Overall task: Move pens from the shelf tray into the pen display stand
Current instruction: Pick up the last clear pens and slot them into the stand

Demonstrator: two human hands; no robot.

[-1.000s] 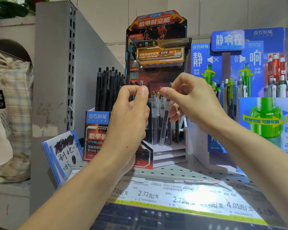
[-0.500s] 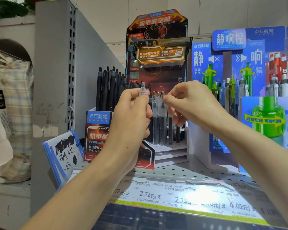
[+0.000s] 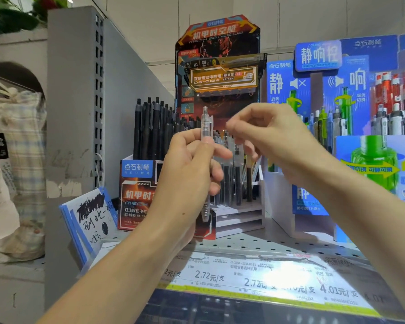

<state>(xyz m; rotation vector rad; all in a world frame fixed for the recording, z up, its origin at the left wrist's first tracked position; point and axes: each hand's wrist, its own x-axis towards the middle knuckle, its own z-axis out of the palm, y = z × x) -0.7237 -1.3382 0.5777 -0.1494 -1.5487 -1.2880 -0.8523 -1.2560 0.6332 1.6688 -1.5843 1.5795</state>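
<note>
— Clear plastic, that pen in the left hand: see-through barrel, clip and push-button poking up above the fingers near the middle of the frame. Thumb and fingers are wrapped round its mid-barrel, and the tip end shows below the palm.

— And the right hand?

— Raised just right of the pen's top, fingers curled in towards the thumb. It's blurred, so I can't tell whether it pinches anything or has let go.

— Where does the pen go?

— Into the pen display stand, I'd judge, the stepped white tiers directly behind the hands, where other clear pens already stand upright. (Black pens fill the box at centre left, a separate lot.)

— How will it handle?

— Light and stiff, I'd guess, and a bit slick being smooth plastic. The clip looks like the weak part, so hold the barrel, not the clip. Gripping at the middle as it is now leaves the tip free to find a slot; a pinch nearer the top would probably steer it better between neighbours packed that tightly.

— Any shelf tray visible?

— Not that I can make out; only the perforated shelf and price labels along the bottom.
</note>
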